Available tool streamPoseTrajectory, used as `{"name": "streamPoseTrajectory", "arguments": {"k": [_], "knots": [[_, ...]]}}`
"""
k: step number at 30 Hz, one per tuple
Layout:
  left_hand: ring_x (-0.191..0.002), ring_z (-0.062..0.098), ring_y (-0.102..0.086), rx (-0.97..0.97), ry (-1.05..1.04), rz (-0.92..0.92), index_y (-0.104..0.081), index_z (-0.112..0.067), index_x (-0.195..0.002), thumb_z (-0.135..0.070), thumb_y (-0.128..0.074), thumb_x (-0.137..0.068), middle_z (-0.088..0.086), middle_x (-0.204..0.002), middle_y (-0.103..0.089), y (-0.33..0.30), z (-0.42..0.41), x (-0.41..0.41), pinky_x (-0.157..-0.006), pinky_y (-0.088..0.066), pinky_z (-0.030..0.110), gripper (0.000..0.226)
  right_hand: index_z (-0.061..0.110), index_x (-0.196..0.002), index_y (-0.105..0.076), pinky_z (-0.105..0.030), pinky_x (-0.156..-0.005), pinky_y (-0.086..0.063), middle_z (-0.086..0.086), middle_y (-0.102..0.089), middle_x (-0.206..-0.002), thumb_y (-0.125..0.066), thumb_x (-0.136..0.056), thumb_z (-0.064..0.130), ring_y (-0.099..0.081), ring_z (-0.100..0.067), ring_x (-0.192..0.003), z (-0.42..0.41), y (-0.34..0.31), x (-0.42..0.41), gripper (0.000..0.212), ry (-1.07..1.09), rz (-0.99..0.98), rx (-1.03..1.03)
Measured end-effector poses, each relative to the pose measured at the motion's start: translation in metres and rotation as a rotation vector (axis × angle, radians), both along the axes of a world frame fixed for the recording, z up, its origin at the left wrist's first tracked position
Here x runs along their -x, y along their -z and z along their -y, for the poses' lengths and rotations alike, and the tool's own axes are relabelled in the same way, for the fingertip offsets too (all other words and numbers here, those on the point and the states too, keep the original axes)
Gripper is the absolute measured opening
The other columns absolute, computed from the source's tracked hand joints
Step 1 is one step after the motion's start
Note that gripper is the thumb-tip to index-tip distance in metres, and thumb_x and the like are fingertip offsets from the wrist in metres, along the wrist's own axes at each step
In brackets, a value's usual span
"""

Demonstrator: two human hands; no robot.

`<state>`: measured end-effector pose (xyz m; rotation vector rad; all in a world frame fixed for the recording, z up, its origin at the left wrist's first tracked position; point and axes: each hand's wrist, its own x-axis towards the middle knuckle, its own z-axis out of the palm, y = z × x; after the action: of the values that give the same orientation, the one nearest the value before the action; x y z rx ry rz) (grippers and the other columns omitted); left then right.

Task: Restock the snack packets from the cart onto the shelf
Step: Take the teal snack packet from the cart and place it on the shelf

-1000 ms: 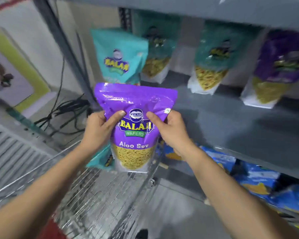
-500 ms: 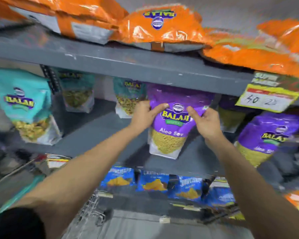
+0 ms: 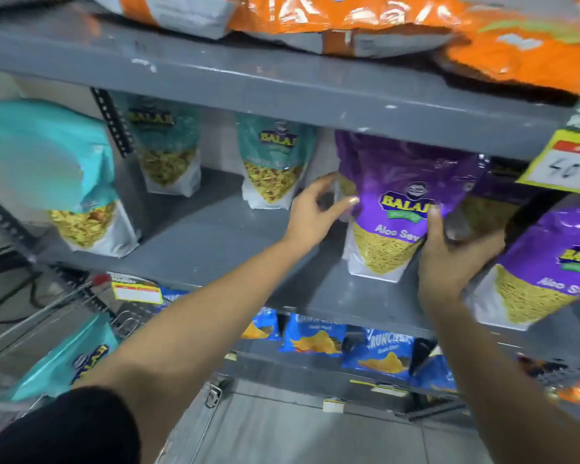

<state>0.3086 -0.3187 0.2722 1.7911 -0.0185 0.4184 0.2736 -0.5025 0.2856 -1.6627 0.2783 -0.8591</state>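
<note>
Grey metal shelving fills the view, with orange packets stacked on the upper tier and blue chip bags on the tier below. A second ago the purple Aloo Sev packet (image 3: 395, 209) was held in both hands over the cart; now it stands upright on the middle shelf (image 3: 215, 242), its base set down on the grey board, between a teal packet (image 3: 275, 165) to its left and a second purple packet (image 3: 546, 266) to its right. The left hand (image 3: 312, 209) has come away from the pouch: its fingers are spread open, the thumb tip only just at the packet's left edge, gripping nothing. The right hand (image 3: 449, 256) is still curled against the packet's lower right side, thumb on the front face, steadying it rather than carrying it. By my reading this packet is as good as placed, and only a release remains. The wire cart (image 3: 81, 296) at lower left still carries at least one teal packet (image 3: 67, 360), so the restocking seems far from finished.
</note>
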Motion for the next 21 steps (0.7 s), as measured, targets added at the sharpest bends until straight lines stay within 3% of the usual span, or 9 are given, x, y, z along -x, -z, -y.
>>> {"name": "streamPoseTrajectory", "arguments": {"k": [2, 5, 8, 11, 13, 15, 16, 18, 21], "knots": [[-0.091, -0.002, -0.061, -0.002, -0.071, 0.024, -0.063, -0.016, -0.119, -0.023, -0.076, -0.08, -0.009, -0.106, -0.067, 0.022, -0.042, 0.044, -0.081, -0.051, 0.015, 0.042, 0.029, -0.116, -0.046, -0.037, -0.091, -0.047, -0.009, -0.048, -0.119, -0.076, -0.078, 0.037, -0.05, -0.014, -0.095, -0.04, 0.023, 0.034, 0.049, -0.087, 0.03, -0.058], [-0.079, -0.006, -0.062, -0.029, -0.181, -0.049, -0.066, -0.017, -0.116, -0.019, -0.071, -0.085, -0.006, -0.093, -0.069, 0.07, -0.122, 0.123, -0.074, -0.051, 0.011, 0.031, 0.036, -0.102, -0.049, -0.021, -0.078, -0.042, -0.004, -0.047, -0.107, -0.071, -0.079, 0.036, -0.047, -0.012, -0.083, -0.114, 0.065, 0.071, 0.032, -0.333, -0.044, -0.088], [-0.069, -0.007, -0.06, -0.126, -0.329, -0.208, -0.07, -0.015, -0.108, -0.02, -0.066, -0.089, -0.005, -0.085, -0.069, 0.112, -0.207, 0.204, -0.067, -0.049, 0.01, 0.021, 0.029, -0.102, -0.052, -0.022, -0.071, -0.043, 0.001, -0.05, -0.097, -0.062, -0.083, 0.041, -0.046, -0.006, -0.071, -0.199, 0.106, 0.101, 0.024, -0.576, -0.177, -0.041], [-0.059, -0.01, -0.059, -0.243, -0.365, -0.575, -0.071, -0.016, -0.087, -0.03, -0.065, -0.088, 0.0, -0.076, -0.067, 0.158, -0.283, 0.271, -0.065, -0.048, 0.022, 0.015, 0.026, -0.094, -0.055, -0.032, -0.072, -0.048, 0.011, -0.058, -0.082, -0.056, -0.087, 0.042, -0.054, -0.005, -0.071, -0.274, 0.152, 0.122, 0.017, -0.823, -0.339, 0.072], [-0.062, 0.004, -0.061, -0.353, -0.209, -0.965, -0.066, -0.015, -0.082, -0.036, -0.061, -0.087, 0.006, -0.077, -0.064, 0.189, -0.321, 0.306, -0.069, -0.053, 0.032, 0.022, 0.022, -0.084, -0.06, -0.039, -0.069, -0.05, 0.006, -0.062, -0.071, -0.059, -0.089, 0.032, -0.059, -0.01, -0.067, -0.317, 0.182, 0.133, 0.011, -0.98, -0.445, 0.201], [-0.08, 0.017, -0.06, -0.418, -0.042, -1.227, -0.064, -0.01, -0.095, -0.036, -0.055, -0.093, 0.007, -0.092, -0.061, 0.218, -0.346, 0.33, -0.071, -0.05, 0.022, 0.027, 0.02, -0.072, -0.063, -0.049, -0.069, -0.054, -0.01, -0.068, -0.069, -0.066, -0.084, 0.028, -0.066, -0.028, -0.068, -0.354, 0.217, 0.136, 0.014, -1.078, -0.558, 0.304], [-0.08, 0.017, -0.058, -0.332, -0.056, -1.241, -0.06, -0.01, -0.101, -0.034, -0.056, -0.093, 0.004, -0.098, -0.057, 0.237, -0.356, 0.338, -0.065, -0.047, 0.014, 0.026, 0.024, -0.069, -0.064, -0.051, -0.07, -0.055, -0.016, -0.071, -0.072, -0.07, -0.079, 0.029, -0.068, -0.035, -0.07, -0.371, 0.232, 0.136, 0.013, -1.092, -0.617, 0.318], [-0.084, 0.021, -0.062, -0.114, -0.238, -1.167, -0.052, -0.012, -0.119, -0.03, -0.067, -0.086, 0.003, -0.107, -0.054, 0.277, -0.375, 0.347, -0.066, -0.049, 0.016, 0.041, 0.023, -0.069, -0.068, -0.047, -0.072, -0.057, -0.022, -0.073, -0.08, -0.077, -0.072, 0.018, -0.07, -0.036, -0.072, -0.399, 0.262, 0.13, 0.011, -1.074, -0.697, 0.317], [-0.101, 0.022, -0.063, 0.169, -0.486, -0.994, -0.038, -0.013, -0.132, -0.046, -0.082, -0.066, 0.009, -0.123, -0.055, 0.322, -0.389, 0.348, -0.083, -0.054, 0.035, 0.085, 0.001, -0.103, -0.067, -0.039, -0.084, -0.056, -0.022, -0.072, -0.096, -0.081, -0.067, 0.001, -0.064, -0.023, -0.082, -0.436, 0.297, 0.113, 0.039, -1.086, -0.857, 0.332]]}}
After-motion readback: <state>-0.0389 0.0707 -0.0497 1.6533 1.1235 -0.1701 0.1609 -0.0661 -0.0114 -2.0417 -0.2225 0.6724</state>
